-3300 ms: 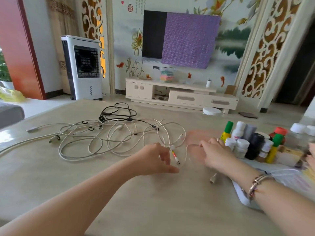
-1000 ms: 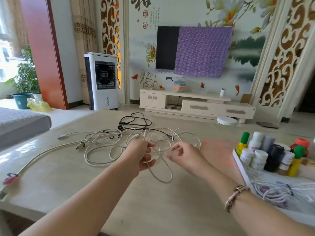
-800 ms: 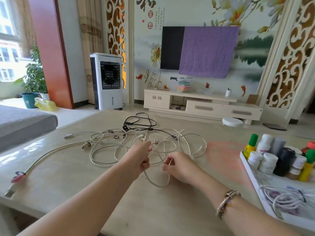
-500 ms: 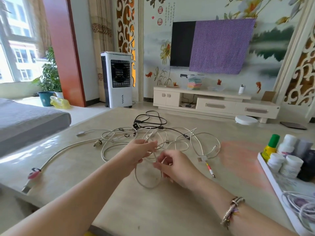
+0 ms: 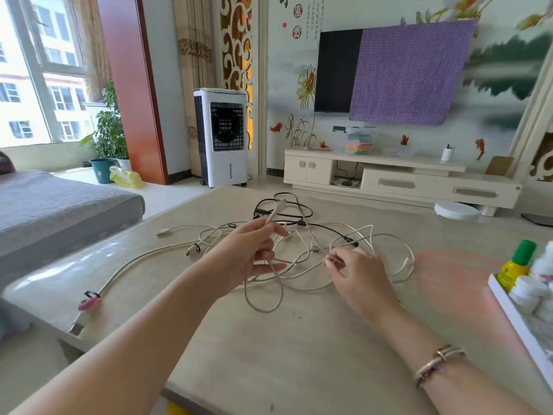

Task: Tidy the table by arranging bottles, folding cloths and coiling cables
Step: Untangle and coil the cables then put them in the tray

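Note:
A tangle of white cables (image 5: 374, 253) lies in the middle of the beige table (image 5: 299, 354), with a black cable (image 5: 287, 211) just behind it. My left hand (image 5: 251, 253) holds one white cable, whose plug end sticks up past my fingers while a loop (image 5: 263, 295) hangs below. My right hand (image 5: 356, 274) pinches the same cable a little to the right, low over the table. A thicker braided cable (image 5: 131, 265) runs off toward the table's left corner.
A white tray (image 5: 514, 319) at the right edge holds several small bottles, among them a yellow one with a green cap (image 5: 516, 265). A grey sofa (image 5: 54, 205) stands to the left. Beyond the table are a fan unit (image 5: 221, 136) and a TV cabinet (image 5: 398, 178).
My left hand has lifted the cable's plug end upward. My right hand has moved to the right along the cable, and the hanging loop has grown. The view has swung left.

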The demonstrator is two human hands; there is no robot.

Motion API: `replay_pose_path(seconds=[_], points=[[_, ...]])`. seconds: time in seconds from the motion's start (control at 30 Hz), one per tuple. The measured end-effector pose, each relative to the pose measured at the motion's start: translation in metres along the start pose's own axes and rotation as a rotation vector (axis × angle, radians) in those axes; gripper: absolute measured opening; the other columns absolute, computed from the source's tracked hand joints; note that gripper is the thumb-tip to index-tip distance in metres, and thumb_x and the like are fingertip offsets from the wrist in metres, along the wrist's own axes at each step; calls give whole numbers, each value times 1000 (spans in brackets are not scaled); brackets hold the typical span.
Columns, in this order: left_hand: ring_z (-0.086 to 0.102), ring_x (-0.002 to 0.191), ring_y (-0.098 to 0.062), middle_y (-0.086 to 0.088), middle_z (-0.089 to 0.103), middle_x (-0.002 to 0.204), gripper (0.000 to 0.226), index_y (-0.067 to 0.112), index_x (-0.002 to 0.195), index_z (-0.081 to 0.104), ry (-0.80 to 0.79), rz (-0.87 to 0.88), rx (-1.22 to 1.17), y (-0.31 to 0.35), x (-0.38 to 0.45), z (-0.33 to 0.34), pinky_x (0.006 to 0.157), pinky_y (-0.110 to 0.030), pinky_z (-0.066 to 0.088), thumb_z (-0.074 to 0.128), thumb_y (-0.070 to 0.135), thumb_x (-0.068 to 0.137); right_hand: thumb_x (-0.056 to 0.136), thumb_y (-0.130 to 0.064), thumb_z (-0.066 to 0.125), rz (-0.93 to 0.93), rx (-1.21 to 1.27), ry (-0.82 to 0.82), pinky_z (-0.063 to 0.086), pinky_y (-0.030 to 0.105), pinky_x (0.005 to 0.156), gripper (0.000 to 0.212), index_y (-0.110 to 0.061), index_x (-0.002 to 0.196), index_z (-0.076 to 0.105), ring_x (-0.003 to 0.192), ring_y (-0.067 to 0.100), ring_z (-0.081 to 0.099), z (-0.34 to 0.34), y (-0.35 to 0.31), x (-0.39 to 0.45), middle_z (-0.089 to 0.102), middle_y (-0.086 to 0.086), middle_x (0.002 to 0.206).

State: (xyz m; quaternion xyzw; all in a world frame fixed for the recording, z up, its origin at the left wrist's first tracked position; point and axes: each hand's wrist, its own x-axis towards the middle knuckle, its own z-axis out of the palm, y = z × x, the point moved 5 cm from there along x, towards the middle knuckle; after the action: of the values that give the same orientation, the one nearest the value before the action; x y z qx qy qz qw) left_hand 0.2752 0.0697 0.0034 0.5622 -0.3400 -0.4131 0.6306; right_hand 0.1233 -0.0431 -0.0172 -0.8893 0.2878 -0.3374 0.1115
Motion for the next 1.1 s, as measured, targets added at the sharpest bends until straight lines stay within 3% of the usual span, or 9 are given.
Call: replay_pose_path(seconds=[0.17, 0.3, 0.43, 0.6, 0.7, 0.77, 0.93, 1.0, 1.1], points=[[30, 48, -8, 4, 29, 59, 22, 9, 89, 58, 205, -8, -165, -8, 10, 7, 57, -25, 44, 47, 24, 101, 95, -5, 50, -121, 168, 89, 36, 33, 80, 26, -16, 114, 63, 63, -4, 47, -10, -11, -10, 47, -18, 60], [33, 49, -7, 5, 33, 60, 38, 6, 103, 59, 197, -18, -103, -19, 15, 27, 51, -22, 37, 67, 39, 87, 99, -10, 44, -228, 238, 0, 37, 29, 85, 26, -22, 115, 60, 79, 3, 52, -9, -24, -19, 56, -13, 73], [41, 51, -9, -2, 47, 66, 14, 6, 87, 57, 172, -14, -58, -32, 19, 42, 46, -17, 38, 70, 11, 85, 96, -24, 35, -329, 274, -41, 36, 32, 85, 11, -25, 101, 44, 82, 6, 53, -6, -37, -26, 56, -15, 78], [39, 39, -8, -3, 41, 58, 22, 7, 79, 45, 349, -99, -131, -43, 21, 34, 40, -18, 37, 62, -6, 82, 99, -27, 40, -349, 265, 31, 41, 32, 80, 3, -28, 101, 38, 76, 3, 52, -8, -36, -25, 53, -20, 75], [46, 35, -10, -7, 47, 52, 10, -2, 79, 51, 250, -176, -197, -45, 20, 45, 41, -20, 46, 51, -7, 88, 100, -24, 43, -370, 216, 35, 40, 30, 79, 6, -29, 99, 39, 75, 6, 50, -7, -36, -26, 55, -14, 80], [53, 34, -14, -10, 51, 48, 18, -4, 75, 50, 218, -192, -234, -40, 18, 48, 40, -22, 51, 42, -8, 91, 100, -26, 42, -379, 206, 20, 37, 25, 80, 6, -31, 99, 38, 79, 4, 48, -7, -37, -28, 56, -12, 86], [64, 60, -19, -18, 62, 78, 24, -10, 83, 58, 162, -199, -318, -19, 13, 36, 55, -22, 55, 37, -7, 96, 87, -18, 55, -330, 212, -6, 34, 15, 76, 27, -29, 105, 38, 82, 0, 45, -9, -33, -26, 47, -16, 86], [63, 48, -14, -13, 61, 69, 27, -6, 82, 57, 133, -244, -446, -13, 11, 31, 48, -22, 53, 36, -2, 99, 82, -12, 58, -253, 209, 24, 35, 16, 75, 29, -24, 104, 45, 83, 3, 46, -11, -22, -20, 50, -10, 83], [41, 31, -5, 2, 40, 45, 23, 4, 88, 53, 36, -271, -554, -4, 8, 30, 38, -15, 40, 34, 5, 101, 81, -6, 61, -148, 251, -28, 37, 22, 85, 24, -27, 91, 54, 95, 6, 47, -11, -4, -13, 56, -11, 87]])
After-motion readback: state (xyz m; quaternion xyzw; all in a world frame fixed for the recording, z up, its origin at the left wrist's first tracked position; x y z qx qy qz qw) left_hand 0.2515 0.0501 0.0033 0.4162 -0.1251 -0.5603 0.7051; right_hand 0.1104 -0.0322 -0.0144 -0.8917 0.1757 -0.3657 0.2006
